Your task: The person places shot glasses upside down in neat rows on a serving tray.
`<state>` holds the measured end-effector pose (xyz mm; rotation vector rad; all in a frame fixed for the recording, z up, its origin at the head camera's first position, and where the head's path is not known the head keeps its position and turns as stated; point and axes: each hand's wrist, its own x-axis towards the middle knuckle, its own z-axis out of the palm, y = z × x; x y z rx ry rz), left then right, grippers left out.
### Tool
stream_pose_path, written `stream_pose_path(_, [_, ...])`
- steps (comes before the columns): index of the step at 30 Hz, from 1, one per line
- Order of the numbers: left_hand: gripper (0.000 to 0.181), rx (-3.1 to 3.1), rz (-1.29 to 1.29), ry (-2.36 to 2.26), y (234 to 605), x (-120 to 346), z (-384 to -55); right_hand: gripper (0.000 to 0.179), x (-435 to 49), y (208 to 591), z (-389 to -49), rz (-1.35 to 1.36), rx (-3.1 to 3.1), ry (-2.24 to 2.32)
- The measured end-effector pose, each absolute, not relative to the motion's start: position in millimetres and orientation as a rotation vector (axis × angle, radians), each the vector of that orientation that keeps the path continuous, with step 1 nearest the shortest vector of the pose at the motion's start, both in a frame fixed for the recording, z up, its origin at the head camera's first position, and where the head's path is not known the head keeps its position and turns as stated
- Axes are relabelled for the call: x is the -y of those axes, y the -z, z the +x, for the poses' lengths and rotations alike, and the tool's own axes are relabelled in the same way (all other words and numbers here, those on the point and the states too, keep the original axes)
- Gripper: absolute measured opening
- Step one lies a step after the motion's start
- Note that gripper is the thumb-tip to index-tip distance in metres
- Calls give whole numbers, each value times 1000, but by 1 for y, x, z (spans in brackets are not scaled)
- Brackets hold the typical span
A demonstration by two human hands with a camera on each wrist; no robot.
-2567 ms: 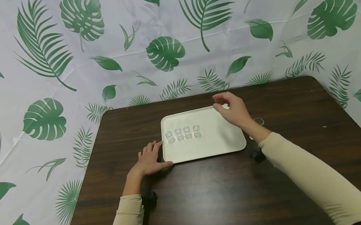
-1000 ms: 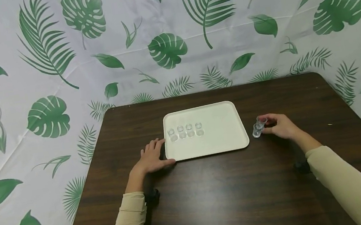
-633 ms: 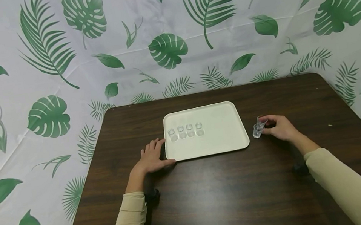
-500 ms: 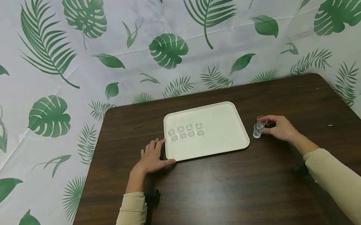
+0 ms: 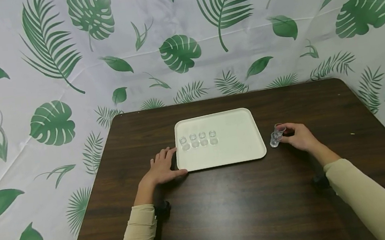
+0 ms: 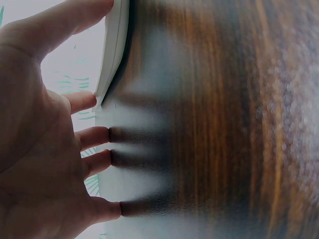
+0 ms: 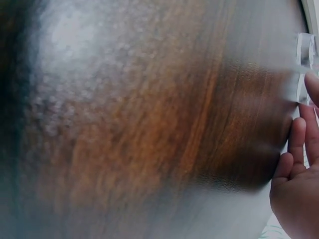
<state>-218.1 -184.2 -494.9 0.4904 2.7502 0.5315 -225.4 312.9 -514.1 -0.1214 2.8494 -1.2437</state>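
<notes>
In the head view, my right hand [image 5: 300, 137] is just right of the cream tray [image 5: 233, 153], its thumb and fingers pinching a small clear cup [image 5: 280, 127]. Close against it, toward the tray, stands another clear cup [image 5: 274, 141]. Only a strip of clear plastic shows at the right edge of the right wrist view, partly behind the fingers. My left hand [image 5: 161, 168] lies with spread fingers at the tray's near left corner, thumb along the front rim. In the left wrist view several of its fingertips [image 6: 102, 135] rest on the table. Several clear cups [image 5: 202, 139] stand in a row on the tray's left half.
The dark wood-grain table [image 5: 226, 209] runs up to a white cloth [image 5: 143, 78] printed with green leaves, which hangs behind and at both sides. A tiny pale speck [image 5: 352, 133] lies on the tabletop to the right.
From above the tray's far right, my right hand has come down right to the cups beside it and grips one; over the last second it barely moves. The left hand stays at the tray corner.
</notes>
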Motion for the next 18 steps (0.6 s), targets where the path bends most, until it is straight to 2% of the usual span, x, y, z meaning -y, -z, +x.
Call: stream_pose_path(18, [96,-2753,499,-532,496,185,-219,37,-314,512,-224,-113,-2875,1242])
